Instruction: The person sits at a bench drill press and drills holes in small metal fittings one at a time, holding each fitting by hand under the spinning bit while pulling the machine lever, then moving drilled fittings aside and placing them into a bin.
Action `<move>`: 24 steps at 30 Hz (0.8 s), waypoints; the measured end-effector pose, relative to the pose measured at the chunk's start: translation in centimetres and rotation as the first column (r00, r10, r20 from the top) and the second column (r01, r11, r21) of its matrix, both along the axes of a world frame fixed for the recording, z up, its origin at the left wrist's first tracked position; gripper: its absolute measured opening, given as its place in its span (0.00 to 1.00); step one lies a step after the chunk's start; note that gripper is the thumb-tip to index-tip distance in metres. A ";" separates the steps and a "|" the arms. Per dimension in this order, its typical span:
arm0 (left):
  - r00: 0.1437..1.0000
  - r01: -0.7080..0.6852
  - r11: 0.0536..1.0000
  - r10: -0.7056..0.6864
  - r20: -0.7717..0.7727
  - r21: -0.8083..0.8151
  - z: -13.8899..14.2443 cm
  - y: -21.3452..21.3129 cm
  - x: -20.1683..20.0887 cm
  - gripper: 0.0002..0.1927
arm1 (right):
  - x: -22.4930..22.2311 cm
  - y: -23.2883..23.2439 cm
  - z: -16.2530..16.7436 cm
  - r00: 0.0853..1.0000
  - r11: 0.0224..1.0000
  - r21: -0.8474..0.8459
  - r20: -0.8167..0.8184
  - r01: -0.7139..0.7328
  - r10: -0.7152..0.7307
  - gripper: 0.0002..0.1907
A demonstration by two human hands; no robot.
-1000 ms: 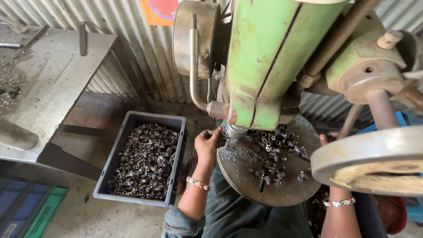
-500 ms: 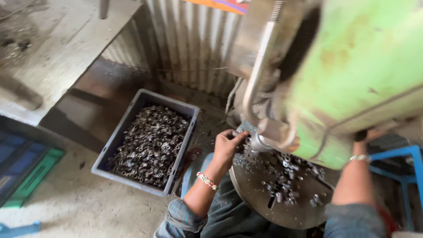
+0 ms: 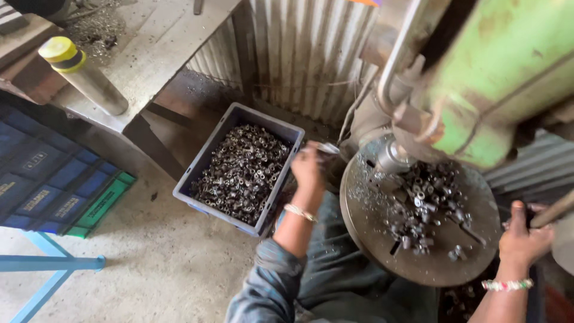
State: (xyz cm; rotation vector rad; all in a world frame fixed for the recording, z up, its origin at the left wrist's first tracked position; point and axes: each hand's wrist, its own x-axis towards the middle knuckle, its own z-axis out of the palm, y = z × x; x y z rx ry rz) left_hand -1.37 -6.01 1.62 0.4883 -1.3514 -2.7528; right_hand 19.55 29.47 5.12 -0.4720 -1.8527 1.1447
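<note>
My left hand (image 3: pixel 308 170) hovers between the grey bin (image 3: pixel 265 121) and the round steel table (image 3: pixel 365 230) of a green drilling machine (image 3: pixel 502 78). Its fingers pinch a small shiny metal part (image 3: pixel 328 148), which is blurred. The bin is filled with several small dark metal sleeves (image 3: pixel 242 173). More such pieces (image 3: pixel 424 203) lie heaped on the round table, below the spindle (image 3: pixel 391 158). At the far right, my right hand (image 3: pixel 523 236) grips the machine's lever (image 3: pixel 553 210).
A worn metal bench (image 3: pixel 149 54) stands at the upper left with a yellow-capped steel cylinder (image 3: pixel 84 72) lying on it. Blue and green crates (image 3: pixel 54 179) and a blue metal frame (image 3: pixel 48 263) stand on the concrete floor at the left. Corrugated sheet (image 3: pixel 305 54) forms the back wall.
My left hand has drawn back from under the spindle toward the bin, holding a small part. The view has tilted, and my right hand shows on the lever.
</note>
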 end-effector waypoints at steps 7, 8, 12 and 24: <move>0.994 0.046 0.956 -0.072 0.081 0.290 -0.2 -2.8 3.2 0.14 | 1.1 1.5 -1.2 0.990 0.964 0.244 0.119 -0.104 0.077 0.20; 0.988 0.156 0.965 -0.153 -0.030 0.212 -0.5 -1.7 4.7 0.13 | 0.8 1.6 -1.1 0.866 0.858 -0.245 -0.351 -0.452 0.356 0.25; 0.815 0.511 0.794 -0.570 -0.110 -0.329 -0.8 3.0 10.7 0.11 | 0.3 1.1 -0.8 0.774 0.744 -0.334 -0.512 -0.579 0.373 0.26; 0.517 -0.186 0.011 -0.849 -0.107 -0.982 -3.5 7.5 14.9 0.12 | 1.2 1.5 -1.8 0.742 0.701 -0.314 -0.487 -0.641 0.460 0.30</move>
